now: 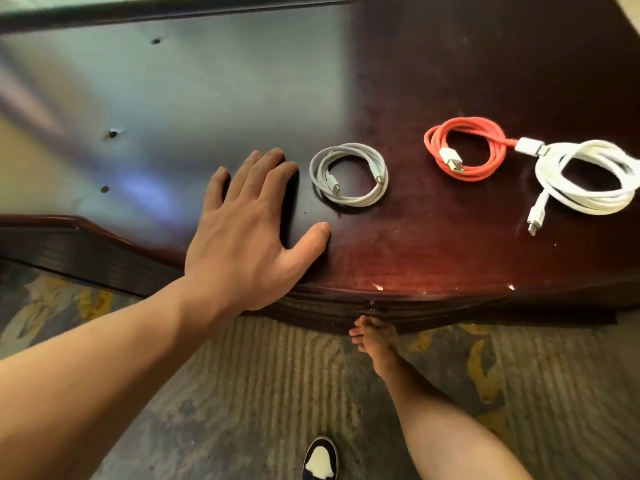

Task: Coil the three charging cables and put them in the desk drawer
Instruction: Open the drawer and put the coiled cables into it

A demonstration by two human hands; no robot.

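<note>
Three coiled cables lie on the dark wooden desk (450, 81): a grey one (348, 174) in the middle, a red one (465, 147) to its right, and a thicker white one (588, 178) at the far right, touching the red cable's white plug. My left hand (249, 223) rests flat on the desk top with fingers spread, just left of the grey coil and not touching it. My right hand (375, 337) reaches under the desk's front edge, its fingers pinched at the small drawer knob (372, 308). The drawer front (433, 311) sits flush with the desk.
A glossy pale reflection covers the desk's left part, with a few small holes in the surface. Below is patterned carpet (263, 393) and a black-and-white shoe (320, 459) near the bottom edge.
</note>
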